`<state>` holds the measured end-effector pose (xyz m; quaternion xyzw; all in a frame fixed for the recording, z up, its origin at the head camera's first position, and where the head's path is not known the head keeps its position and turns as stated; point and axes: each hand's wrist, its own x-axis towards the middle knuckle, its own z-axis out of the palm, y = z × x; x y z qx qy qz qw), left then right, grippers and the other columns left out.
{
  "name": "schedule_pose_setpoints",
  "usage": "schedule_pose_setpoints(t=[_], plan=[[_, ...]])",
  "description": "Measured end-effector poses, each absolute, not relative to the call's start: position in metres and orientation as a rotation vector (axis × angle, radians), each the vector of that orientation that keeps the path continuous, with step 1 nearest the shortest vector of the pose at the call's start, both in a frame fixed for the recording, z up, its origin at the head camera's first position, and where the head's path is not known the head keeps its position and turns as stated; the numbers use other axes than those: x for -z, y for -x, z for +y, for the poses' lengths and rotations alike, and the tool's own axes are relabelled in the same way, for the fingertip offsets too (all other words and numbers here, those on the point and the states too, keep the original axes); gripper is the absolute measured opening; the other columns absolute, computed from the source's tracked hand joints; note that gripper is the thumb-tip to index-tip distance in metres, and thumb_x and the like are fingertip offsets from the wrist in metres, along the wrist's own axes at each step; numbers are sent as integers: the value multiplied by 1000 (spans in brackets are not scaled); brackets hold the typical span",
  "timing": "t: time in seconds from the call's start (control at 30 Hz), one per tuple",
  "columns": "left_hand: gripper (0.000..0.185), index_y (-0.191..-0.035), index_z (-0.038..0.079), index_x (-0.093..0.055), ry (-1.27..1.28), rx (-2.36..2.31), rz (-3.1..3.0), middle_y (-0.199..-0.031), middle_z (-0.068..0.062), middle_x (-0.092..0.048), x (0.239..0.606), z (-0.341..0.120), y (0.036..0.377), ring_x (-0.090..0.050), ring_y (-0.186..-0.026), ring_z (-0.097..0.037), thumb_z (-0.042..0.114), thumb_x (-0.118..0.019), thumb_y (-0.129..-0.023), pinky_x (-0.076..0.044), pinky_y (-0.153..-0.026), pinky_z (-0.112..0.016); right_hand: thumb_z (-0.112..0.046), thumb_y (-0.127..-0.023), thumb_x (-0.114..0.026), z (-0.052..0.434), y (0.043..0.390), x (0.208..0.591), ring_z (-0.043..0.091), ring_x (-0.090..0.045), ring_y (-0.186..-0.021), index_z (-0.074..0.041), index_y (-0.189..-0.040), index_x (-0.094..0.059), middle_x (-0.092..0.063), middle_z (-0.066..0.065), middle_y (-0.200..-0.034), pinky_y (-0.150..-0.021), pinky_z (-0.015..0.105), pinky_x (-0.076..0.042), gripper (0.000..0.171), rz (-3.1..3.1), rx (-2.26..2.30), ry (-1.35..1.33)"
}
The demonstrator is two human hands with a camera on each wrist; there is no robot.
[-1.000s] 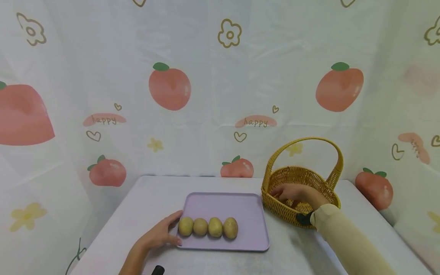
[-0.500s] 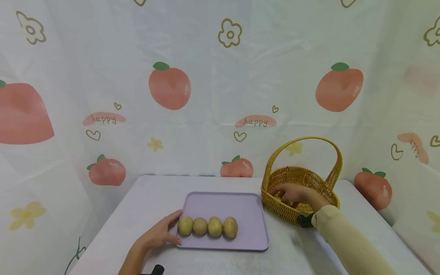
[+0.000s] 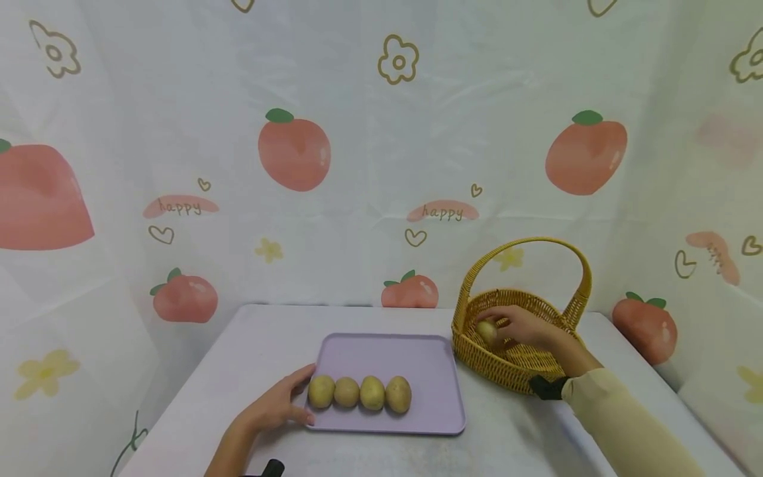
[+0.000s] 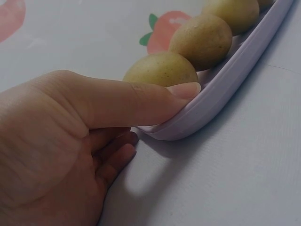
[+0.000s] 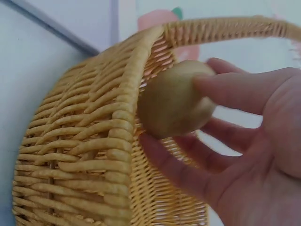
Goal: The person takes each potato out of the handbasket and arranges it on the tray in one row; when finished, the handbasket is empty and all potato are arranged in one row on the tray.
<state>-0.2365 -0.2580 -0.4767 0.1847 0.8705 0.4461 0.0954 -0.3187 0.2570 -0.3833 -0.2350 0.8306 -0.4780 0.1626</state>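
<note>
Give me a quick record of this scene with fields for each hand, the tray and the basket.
left hand: thumb pressed on the near left rim of the tray, fingers on the table
right hand: holds a small yellow-brown potato inside the basket
lilac plastic tray: four potatoes in a row along its near edge
yellow wicker basket with arched handle: right of the tray

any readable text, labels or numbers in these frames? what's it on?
"happy": printed on the backdrop cloth, on a pink smear left of centre.
"happy": same cloth, on a second pink smear near the middle.
Nothing readable on the tray, basket or potatoes.
</note>
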Motion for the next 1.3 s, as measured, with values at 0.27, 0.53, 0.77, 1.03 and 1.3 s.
schedule_pose_setpoints(t=[0.27,0.53,0.77,1.03,1.3], plan=[[103,-147,-9,-28,-571,-1329,2586,-151,-31,-28,480,-258,239,-30,-135,-50,20,-85,-66,-17,-112,-61,-3,-92,-62,257,300,374,33,-57,-101,-1,-130,-58,-53,23,-122,-74,36,-59,38,2565,1412,788],[104,-147,-10,-27,-593,-1328,2586,-151,-31,-27,481,-259,239,-28,-136,-50,20,-85,-66,-15,-112,-60,-5,-90,-65,233,277,372,37,-53,-111,-8,-128,-60,-56,17,-125,-80,36,-55,39,2735,1378,792],[104,-147,-10,-28,-578,-1331,2586,-151,-31,-27,479,-258,238,-28,-136,-50,20,-85,-66,-16,-112,-61,-6,-89,-67,206,263,384,38,-55,-112,-11,-126,-63,-58,13,-125,-84,44,-53,38,2796,1367,828],[103,-147,-10,-28,-581,-1327,2585,-151,-31,-28,480,-259,238,-30,-135,-50,20,-85,-67,-18,-111,-61,-5,-87,-68,173,258,406,28,-56,-102,-11,-123,-65,-60,11,-119,-80,36,-52,37,2741,1332,902],[103,-147,-10,-28,-577,-1331,2576,-151,-31,-27,480,-258,238,-29,-136,-49,21,-84,-67,-16,-112,-60,3,-86,-66,145,251,434,27,-57,-94,-1,-122,-64,-59,16,-119,-63,30,-57,37,2544,1377,819]])
